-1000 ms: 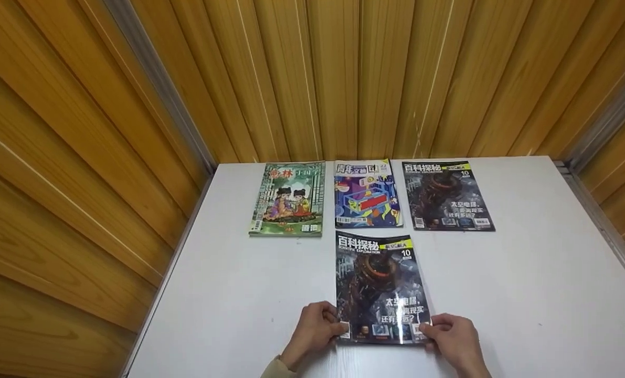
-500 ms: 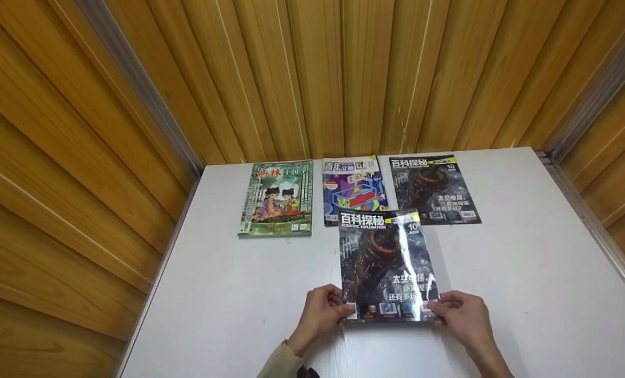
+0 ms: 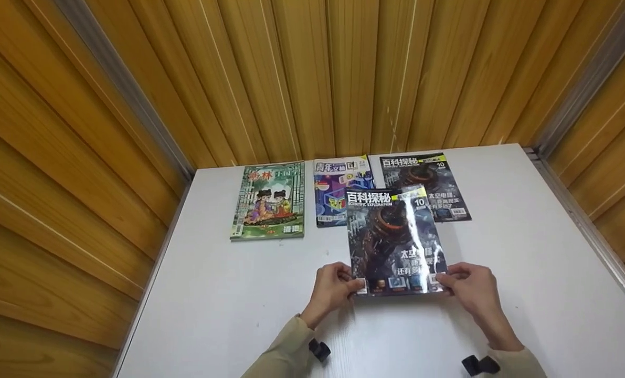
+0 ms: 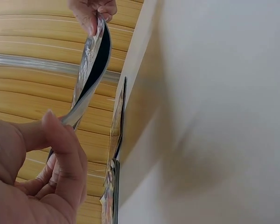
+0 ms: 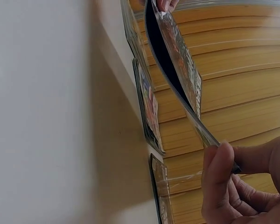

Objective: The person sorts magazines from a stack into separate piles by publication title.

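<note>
A dark glossy magazine with white title characters is held up over the table by its two lower corners. My left hand pinches the left corner between thumb and fingers; my right hand does the same at the right corner. Both wrist views show the magazine raised off the table, its pages bowed and slightly parted near the lower edge. In the head view it overlaps parts of a purple-blue magazine and a matching dark magazine lying behind.
At the back left of the white table lies a green magazine with two cartoon figures. The three lying magazines form a row near the wood-patterned wall. Wall panels also rise along the left and right.
Both hands have lifted the dark magazine and carried it forward, toward the row at the back. It now covers parts of two lying magazines. The head view has shifted slightly.
</note>
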Motion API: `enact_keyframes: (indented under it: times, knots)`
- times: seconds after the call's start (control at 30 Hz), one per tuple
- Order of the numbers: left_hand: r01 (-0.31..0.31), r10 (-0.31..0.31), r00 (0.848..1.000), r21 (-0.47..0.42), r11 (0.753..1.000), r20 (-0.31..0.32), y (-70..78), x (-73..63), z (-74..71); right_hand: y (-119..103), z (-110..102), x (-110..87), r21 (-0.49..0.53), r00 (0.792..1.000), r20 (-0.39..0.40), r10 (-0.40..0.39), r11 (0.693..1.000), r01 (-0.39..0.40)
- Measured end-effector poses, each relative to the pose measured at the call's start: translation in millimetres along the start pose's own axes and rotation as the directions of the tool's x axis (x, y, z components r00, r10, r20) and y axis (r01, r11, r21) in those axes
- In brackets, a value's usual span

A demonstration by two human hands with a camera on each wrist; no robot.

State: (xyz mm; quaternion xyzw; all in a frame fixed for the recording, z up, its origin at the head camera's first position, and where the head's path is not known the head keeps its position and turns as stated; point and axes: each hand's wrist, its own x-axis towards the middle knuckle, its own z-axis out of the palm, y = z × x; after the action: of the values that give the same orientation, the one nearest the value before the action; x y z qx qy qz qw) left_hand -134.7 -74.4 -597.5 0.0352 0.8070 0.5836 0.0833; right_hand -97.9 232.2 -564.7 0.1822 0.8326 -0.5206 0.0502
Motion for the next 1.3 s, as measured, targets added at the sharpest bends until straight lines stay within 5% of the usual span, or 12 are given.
enact_keyframes:
  times: [0.7,0.9,1.03,1.07,1.23,1.3]
  knots:
    - [0.008,-0.009,0.999,0.022,1.0,0.046,36.8,93.0,36.9,-8.8,-34.8,87.9,-0.052,0.993,-0.083,-0.086,0.995,0.082]
    - [0.026,-0.027,1.0,0.033,0.999,0.009,42.0,117.8,51.2,-9.1,-44.0,112.7,-0.061,0.99,-0.1,-0.099,0.994,0.094]
    - [-0.013,0.016,1.0,0.089,0.996,-0.027,47.2,136.1,59.5,-11.7,-50.6,128.0,-0.081,0.986,-0.121,-0.119,0.991,0.11]
    - [-0.056,0.062,0.997,0.119,0.991,-0.046,37.2,148.8,66.7,-12.0,-52.2,131.6,-0.091,0.984,-0.126,-0.127,0.989,0.116]
    - [-0.091,0.108,0.992,0.219,0.971,-0.066,28.2,177.7,78.3,-12.2,-58.8,148.1,-0.135,0.978,-0.147,-0.148,0.982,0.128]
    - [-0.057,0.072,0.996,0.23,0.971,-0.06,29.0,185.1,80.0,-12.6,-61.1,154.8,-0.142,0.977,-0.15,-0.148,0.982,0.127]
